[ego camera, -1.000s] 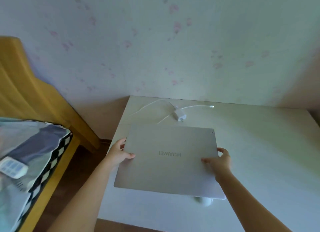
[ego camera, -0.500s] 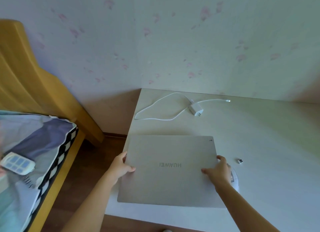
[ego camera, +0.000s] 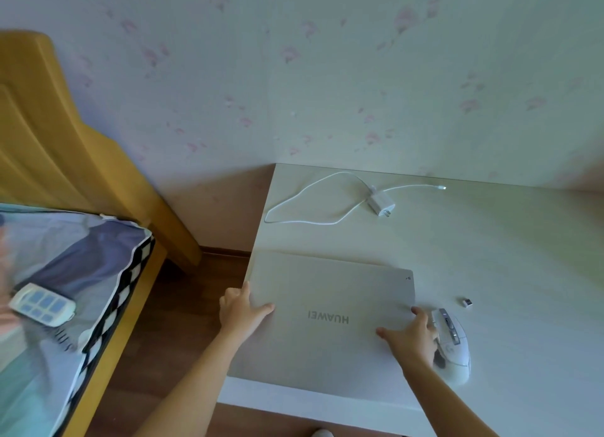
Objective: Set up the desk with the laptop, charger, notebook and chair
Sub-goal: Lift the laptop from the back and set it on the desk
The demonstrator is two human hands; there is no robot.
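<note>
A closed silver laptop (ego camera: 330, 322) lies near the front left corner of the white desk (ego camera: 506, 257), lid up with its logo upside down to me. My left hand (ego camera: 240, 309) grips its left edge, thumb on the lid. My right hand (ego camera: 413, 337) holds its right edge. A white charger (ego camera: 380, 204) with a looped white cable (ego camera: 294, 207) lies at the back left of the desk. No notebook or chair is in view.
A white mouse (ego camera: 454, 348) sits just right of my right hand, with a small USB dongle (ego camera: 468, 302) beyond it. A bed with a yellow wooden headboard (ego camera: 65, 142) stands left, and a remote (ego camera: 41, 304) rests on its bedding. A flowered wall is behind the desk.
The laptop has come lower and nearer the desk's front left, uncovering the charger cable and the mouse. Both hands keep hold of its edges. The view has shifted left.
</note>
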